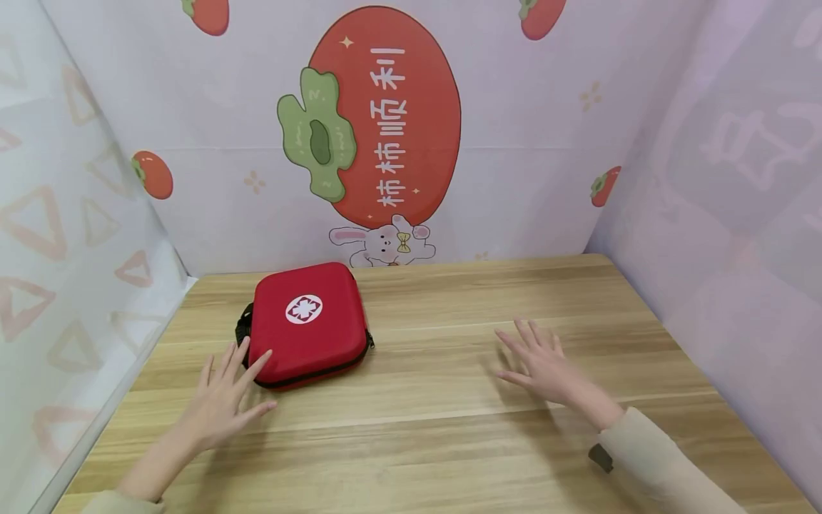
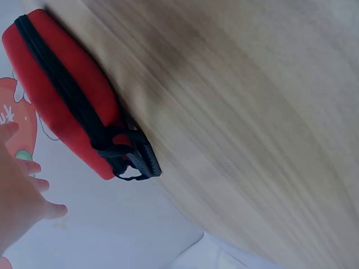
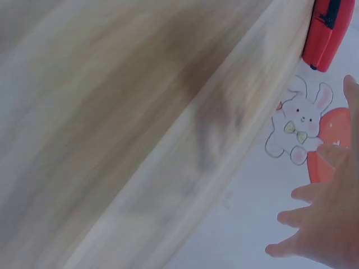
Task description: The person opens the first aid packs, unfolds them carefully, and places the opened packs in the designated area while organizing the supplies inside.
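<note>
A red zippered first-aid case [image 1: 308, 328] with a white cross emblem lies closed on the wooden table, left of the middle. Its black carry handle [image 2: 132, 151] sticks out at the left side, and a zipper pull [image 1: 371, 341] hangs at the right front corner. My left hand [image 1: 221, 403] is spread, with its fingertips in front of the case's near left corner; whether they touch it I cannot tell. Over the right part of the table hovers my right hand [image 1: 539, 364], fingers spread, apart from the case and holding nothing.
The wooden table [image 1: 437, 442] meets a printed cloth backdrop [image 1: 526, 200] with persimmon and rabbit pictures at its far edge. Similar cloth walls stand along the left [image 1: 77, 214] and right [image 1: 738, 235] sides. A small dark piece [image 1: 601, 457] shows by the right sleeve.
</note>
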`<action>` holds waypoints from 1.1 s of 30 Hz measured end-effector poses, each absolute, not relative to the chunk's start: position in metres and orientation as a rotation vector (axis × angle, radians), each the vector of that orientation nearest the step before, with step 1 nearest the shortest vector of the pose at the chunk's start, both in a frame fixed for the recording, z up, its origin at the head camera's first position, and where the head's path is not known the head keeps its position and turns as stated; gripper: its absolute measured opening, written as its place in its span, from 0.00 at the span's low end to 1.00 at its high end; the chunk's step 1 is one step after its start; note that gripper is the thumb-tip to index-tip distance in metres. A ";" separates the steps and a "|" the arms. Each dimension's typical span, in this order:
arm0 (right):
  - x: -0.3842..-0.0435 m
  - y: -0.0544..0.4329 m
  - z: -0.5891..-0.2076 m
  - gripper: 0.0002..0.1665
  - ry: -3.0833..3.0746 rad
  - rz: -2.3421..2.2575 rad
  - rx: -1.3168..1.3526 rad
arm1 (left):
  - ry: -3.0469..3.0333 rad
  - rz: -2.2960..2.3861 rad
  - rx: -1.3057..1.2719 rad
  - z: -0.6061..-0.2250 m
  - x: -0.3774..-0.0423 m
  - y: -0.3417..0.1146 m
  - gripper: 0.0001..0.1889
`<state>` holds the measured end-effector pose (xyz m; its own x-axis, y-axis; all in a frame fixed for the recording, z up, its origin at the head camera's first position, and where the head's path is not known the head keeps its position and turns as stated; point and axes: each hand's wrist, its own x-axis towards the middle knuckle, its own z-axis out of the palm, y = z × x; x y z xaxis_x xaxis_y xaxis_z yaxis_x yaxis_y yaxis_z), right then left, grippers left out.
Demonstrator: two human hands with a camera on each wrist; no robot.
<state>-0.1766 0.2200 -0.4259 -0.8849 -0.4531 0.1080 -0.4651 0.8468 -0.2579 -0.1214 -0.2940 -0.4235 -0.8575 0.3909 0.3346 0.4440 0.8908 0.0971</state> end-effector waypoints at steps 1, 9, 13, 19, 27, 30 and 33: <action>-0.178 0.215 -0.425 0.41 -2.981 0.452 0.750 | -2.751 -0.256 -0.620 -0.422 -0.122 -0.294 0.39; -0.195 0.176 -0.420 0.40 -2.966 0.587 0.861 | -2.749 -0.319 -0.600 -0.415 -0.131 -0.296 0.36; -0.205 0.158 -0.420 0.39 -2.943 0.625 0.923 | -2.739 -0.346 -0.599 -0.414 -0.137 -0.298 0.34; -0.215 0.131 -0.417 0.38 -2.968 0.634 0.986 | -2.740 -0.332 -0.577 -0.409 -0.147 -0.301 0.32; -0.228 0.095 -0.421 0.32 -2.947 0.858 1.066 | -2.764 -0.371 -0.529 -0.406 -0.156 -0.299 0.32; -0.233 0.082 -0.423 0.27 -2.914 1.008 1.074 | -2.799 -0.408 -0.480 -0.407 -0.159 -0.299 0.33; -0.237 0.069 -0.426 0.21 -2.883 1.159 1.057 | -2.810 -0.468 -0.455 -0.408 -0.161 -0.299 0.32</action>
